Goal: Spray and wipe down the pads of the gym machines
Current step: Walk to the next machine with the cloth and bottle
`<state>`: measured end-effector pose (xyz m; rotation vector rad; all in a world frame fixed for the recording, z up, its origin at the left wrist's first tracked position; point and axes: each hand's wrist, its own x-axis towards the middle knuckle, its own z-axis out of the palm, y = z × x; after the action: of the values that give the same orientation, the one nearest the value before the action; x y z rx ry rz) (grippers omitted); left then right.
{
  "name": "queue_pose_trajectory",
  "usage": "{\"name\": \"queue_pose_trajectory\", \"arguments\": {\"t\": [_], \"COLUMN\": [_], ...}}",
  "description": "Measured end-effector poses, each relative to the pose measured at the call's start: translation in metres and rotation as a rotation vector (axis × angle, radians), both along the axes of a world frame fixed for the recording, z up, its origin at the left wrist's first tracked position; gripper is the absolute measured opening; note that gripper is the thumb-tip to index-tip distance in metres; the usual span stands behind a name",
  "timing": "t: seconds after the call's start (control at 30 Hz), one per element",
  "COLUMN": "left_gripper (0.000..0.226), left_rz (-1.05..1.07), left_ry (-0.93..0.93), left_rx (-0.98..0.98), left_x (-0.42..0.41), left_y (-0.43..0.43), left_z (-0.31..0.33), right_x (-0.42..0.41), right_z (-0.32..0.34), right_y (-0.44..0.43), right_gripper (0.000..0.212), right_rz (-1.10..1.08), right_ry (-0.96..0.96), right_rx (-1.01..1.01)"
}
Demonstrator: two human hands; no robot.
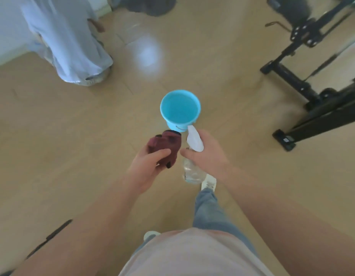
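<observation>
While the right hand [209, 154] grips the spray bottle [193, 170] around its neck, fingers curled just under the white trigger head, the clear body of the bottle hangs down below the palm, with the nozzle aimed forward and away from the person. Just beside it, the left hand [147, 166] holds a bunched dark red cloth [166, 145], thumb pressed over the top of the wad and fingers closed beneath it. Cloth and bottle are near each other at mid-frame, held above the floor [73, 126], which is tan and wood-patterned. Directly ahead of both hands a light blue bucket [173, 126] stands upright on the floor. Below the bottle, a white shoe [209, 183] and a leg in blue jeans step forward. To the right, well apart from the bucket, sits the black frame of a gym machine [292, 80], blurred. At upper left another person in pale loose clothing [73, 40] stands near the wall.
</observation>
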<state>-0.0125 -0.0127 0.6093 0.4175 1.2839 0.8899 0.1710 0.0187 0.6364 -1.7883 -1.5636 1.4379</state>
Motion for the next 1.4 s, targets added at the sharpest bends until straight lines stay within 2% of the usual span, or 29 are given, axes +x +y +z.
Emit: {"name": "queue_pose_trajectory", "arguments": {"t": [0.1, 0.23, 0.47, 0.57, 0.7, 0.87, 0.97, 1.2, 1.3, 1.4], "left_gripper": [0.040, 0.042, 0.044, 0.036, 0.057, 0.032, 0.037, 0.023, 0.014, 0.017], "left_rz": [-0.097, -0.155, -0.277, -0.325, -0.389, -0.463, -0.503, -0.511, -0.457, -0.373], "left_ry": [0.026, 0.053, 0.154, 0.127, 0.151, 0.068, 0.046, 0.006, 0.049, 0.159], "left_rx": [0.006, -0.025, 0.055, 0.025, 0.041, 0.064, 0.054, -0.027, -0.003, 0.056], "left_x": [0.066, 0.160, 0.273, 0.301, 0.322, 0.345, 0.358, 0.382, 0.399, 0.414], "left_y": [0.073, 0.163, 0.301, 0.367, 0.471, 0.617, 0.690, 0.861, 0.928, 0.993], "left_z": [-0.008, -0.007, 0.000, -0.004, -0.012, -0.016, -0.007, -0.001, -0.001, 0.005], "right_x": [0.072, 0.160, 0.255, 0.279, 0.301, 0.323, 0.334, 0.364, 0.384, 0.401], "right_z": [-0.008, -0.010, -0.008, -0.011, -0.017, -0.012, -0.005, 0.005, 0.005, 0.009], "right_y": [0.049, 0.109, 0.221, 0.283, 0.383, 0.515, 0.587, 0.764, 0.837, 0.915], "right_gripper": [0.044, 0.029, 0.029, 0.029, 0.032, 0.032, 0.030, 0.027, 0.027, 0.028], "right_rz": [-0.111, -0.269, -0.413, -0.465, -0.475, -0.524, -0.509, -0.483, -0.388, -0.250], "right_ry": [-0.002, -0.024, -0.012, 0.016, 0.023, 0.002, 0.010, 0.039, 0.036, 0.063], "right_rx": [-0.038, -0.030, 0.006, 0.002, 0.012, 0.045, 0.059, 0.080, 0.075, 0.044]}}
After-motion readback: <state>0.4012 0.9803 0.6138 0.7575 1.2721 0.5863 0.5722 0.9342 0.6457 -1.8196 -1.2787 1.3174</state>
